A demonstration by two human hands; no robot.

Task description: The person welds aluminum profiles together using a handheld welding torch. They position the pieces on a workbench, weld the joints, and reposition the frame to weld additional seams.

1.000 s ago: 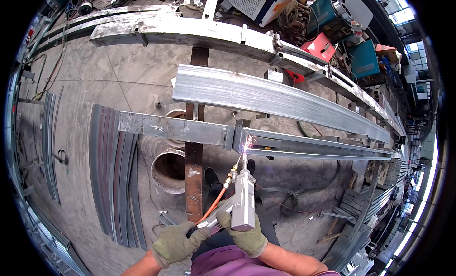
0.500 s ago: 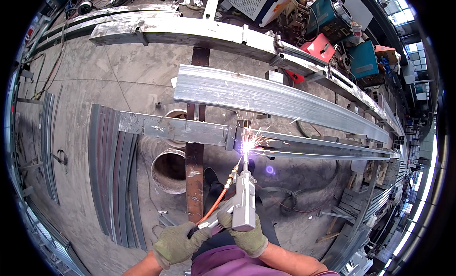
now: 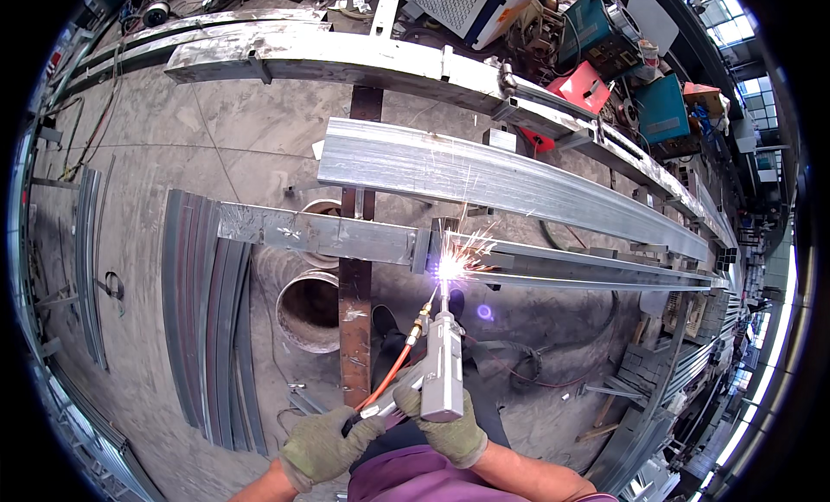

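A grey handheld welding gun [image 3: 443, 364] points away from me, its nozzle at a bright arc that throws sparks. My left hand [image 3: 327, 446], in a green work glove, is closed round the gun's rear handle. My right hand [image 3: 451, 431], gloved alike, wraps the gun's body from below. An orange hose [image 3: 389, 374] with a brass fitting [image 3: 419, 326] runs beside the gun to the arc. The arc burns at a joint on a long metal profile [image 3: 596, 273], just right of a flat steel bar [image 3: 320, 232]. Glare hides the joint itself.
A wide galvanized beam [image 3: 484, 169] lies beyond the joint. A rusty crossbar [image 3: 355, 329] passes beneath, beside a round bucket [image 3: 309, 312]. Metal strips [image 3: 203, 329] are stacked at left. Further off are a long rail [image 3: 346, 57] and teal machines [image 3: 661, 113].
The gun and the arc have shifted very slightly, and the spray of sparks has changed shape. Both hands keep their hold.
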